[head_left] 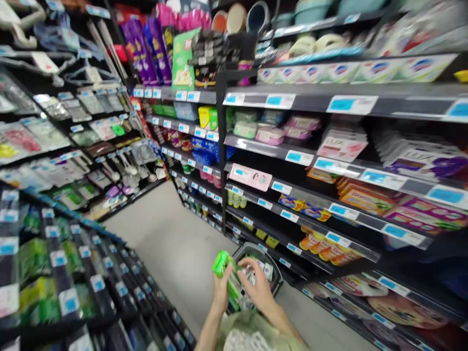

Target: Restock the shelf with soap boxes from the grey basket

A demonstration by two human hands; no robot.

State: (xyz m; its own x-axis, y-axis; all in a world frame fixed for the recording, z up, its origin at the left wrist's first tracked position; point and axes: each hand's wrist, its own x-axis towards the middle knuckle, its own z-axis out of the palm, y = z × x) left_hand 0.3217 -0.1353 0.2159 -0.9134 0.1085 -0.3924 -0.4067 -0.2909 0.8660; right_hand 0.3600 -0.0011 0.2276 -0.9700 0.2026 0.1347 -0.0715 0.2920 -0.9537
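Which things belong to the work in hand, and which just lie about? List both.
Work in hand:
- green pack, in the left hand
- right hand, close by it
- basket

Just about, on the shelves:
- purple packs
- white boxes
- orange packs

floor: pale grey, smooth, running ahead of you between the display units.
right-hand shelving: dark, many-tiered, receding from you toward the far corner.
upright post: black, dividing two bays before you.
price labels: white and blue, along the shelf edges.
near-left shelving: dark, blue-edged, partly blurred.
light: bright on your floor, dim between tiers.
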